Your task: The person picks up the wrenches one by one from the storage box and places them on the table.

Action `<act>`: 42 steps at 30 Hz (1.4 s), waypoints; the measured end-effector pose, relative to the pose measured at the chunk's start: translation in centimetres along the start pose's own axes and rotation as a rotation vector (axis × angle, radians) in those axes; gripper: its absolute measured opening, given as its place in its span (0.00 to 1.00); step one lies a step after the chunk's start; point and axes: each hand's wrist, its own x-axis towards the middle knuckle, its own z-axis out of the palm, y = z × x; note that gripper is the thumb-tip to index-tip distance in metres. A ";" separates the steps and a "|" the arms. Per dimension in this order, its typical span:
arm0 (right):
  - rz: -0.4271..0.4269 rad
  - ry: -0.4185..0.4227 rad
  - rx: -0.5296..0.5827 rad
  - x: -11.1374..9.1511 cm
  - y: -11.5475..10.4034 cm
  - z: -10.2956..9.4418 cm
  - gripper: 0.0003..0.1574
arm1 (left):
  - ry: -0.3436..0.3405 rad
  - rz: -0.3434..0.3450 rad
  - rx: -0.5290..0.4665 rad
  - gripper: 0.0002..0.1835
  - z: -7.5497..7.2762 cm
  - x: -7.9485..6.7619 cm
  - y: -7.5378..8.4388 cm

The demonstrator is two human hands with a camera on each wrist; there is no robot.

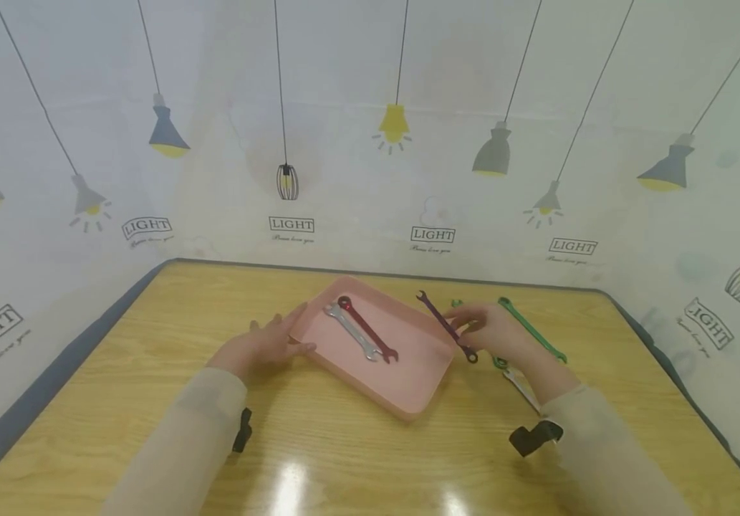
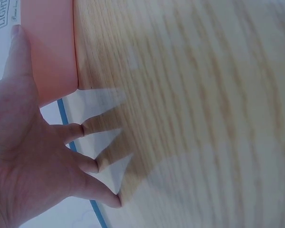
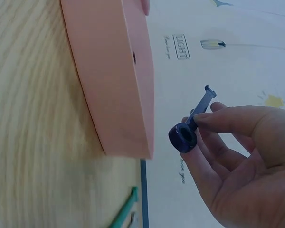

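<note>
My right hand pinches a purple combination wrench between thumb and fingers, above the right edge of a pink tray. In the right wrist view the ring end of that wrench points toward the camera, and its open end lies farther off. Inside the tray, a silver wrench and a red wrench lie side by side. My left hand is at the tray's left corner with fingers spread. The left wrist view shows its thumb along the tray wall.
On the table right of the tray lie a green wrench, a second green one mostly hidden by my right hand, and a silver wrench beside my wrist. A printed curtain stands behind the wooden table.
</note>
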 end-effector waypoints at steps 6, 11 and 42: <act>-0.026 0.006 0.048 -1.3 1.6 -2.4 0.33 | -0.005 -0.005 0.008 0.47 -0.2 0.1 0.1; -0.015 0.027 0.040 -2.6 2.9 -3.9 0.34 | -0.007 -0.019 0.004 0.47 -0.3 -0.1 0.4; 0.176 -0.064 -0.025 -8.3 9.4 -6.5 0.33 | 0.002 -0.033 -0.007 0.46 -0.2 -0.7 0.4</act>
